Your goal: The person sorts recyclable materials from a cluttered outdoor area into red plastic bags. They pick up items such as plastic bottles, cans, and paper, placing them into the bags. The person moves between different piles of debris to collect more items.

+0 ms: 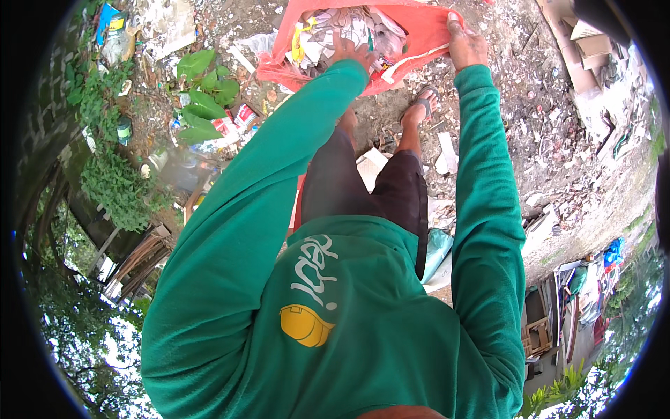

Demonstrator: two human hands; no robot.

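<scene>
An orange-red sack (429, 31) stands in front of me at the top of the view, its mouth spread wide. Inside lie paper scraps (384, 40), mostly white and grey, with a few yellow bits on the left side. My left hand (352, 53) reaches into the mouth and rests on the scraps, fingers apart and partly out of sight among them. At the sack's right corner, my right hand (467, 46) is closed on the rim, thumb on top, pulling the edge outward. The sack's lower part is hidden.
Litter and torn paper cover the dirt ground. A broad-leaved green plant (202, 98) grows left of the sack. Flattened cardboard (593, 47) lies at the upper right. My sandalled foot (421, 105) is just below the sack. Wooden boards (143, 262) are stacked at the left.
</scene>
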